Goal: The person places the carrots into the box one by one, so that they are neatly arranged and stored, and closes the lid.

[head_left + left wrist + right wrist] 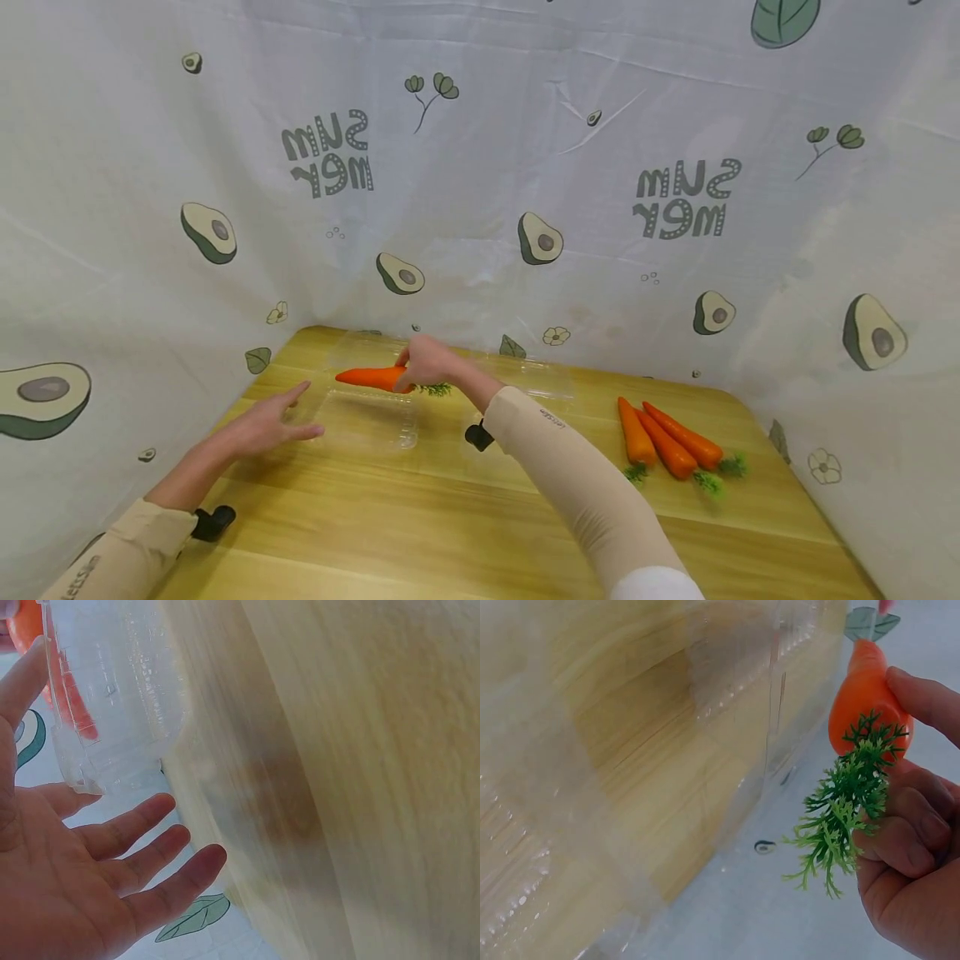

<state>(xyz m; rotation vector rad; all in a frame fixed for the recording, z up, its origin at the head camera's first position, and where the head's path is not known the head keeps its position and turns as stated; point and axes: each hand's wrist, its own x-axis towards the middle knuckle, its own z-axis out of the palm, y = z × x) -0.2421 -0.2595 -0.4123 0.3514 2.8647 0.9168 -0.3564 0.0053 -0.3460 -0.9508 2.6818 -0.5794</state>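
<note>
My right hand pinches an orange carrot near its leafy end. The carrot lies nearly level over a clear plastic box, its tip pointing left. In the right wrist view, thumb and fingers hold the thick end of the carrot, and green leaves hang below. At the left side of the box, my left hand has its fingers spread. The left wrist view shows that hand right beside the clear wall of the box; whether it touches is hard to tell.
Another clear plastic container stands behind my right forearm. Three carrots with green tops lie together at the table's right. A printed curtain surrounds the wooden table at the back and sides.
</note>
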